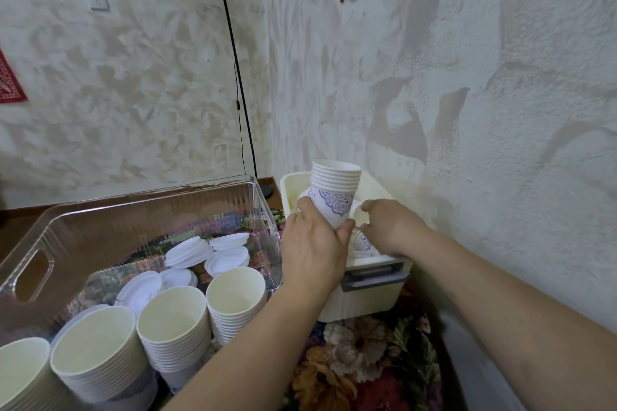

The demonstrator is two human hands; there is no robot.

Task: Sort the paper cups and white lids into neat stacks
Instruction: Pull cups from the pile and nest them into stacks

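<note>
Two hands work above a cream plastic bin that stands on a table covered with a flowered cloth, close to the wall. The left hand grips a stack of small paper cups with a blue pattern; its fingers and thumb curl round the lower part of the stack and hold it upright over the bin. The right hand reaches into the bin and pinches a single cup at the rim between the thumb and the fingers. One more patterned cup lies in the bin just under this hand.

Left of the bin stands a clear plastic box with a handle hole in its side. Inside it, several white lids lie in loose, uneven piles on the bottom. At the near side of the box, four stacks of larger plain cups stand beside each other, open side up; whether they stand inside the box I cannot tell. A floor lamp stands in the corner behind the box.
</note>
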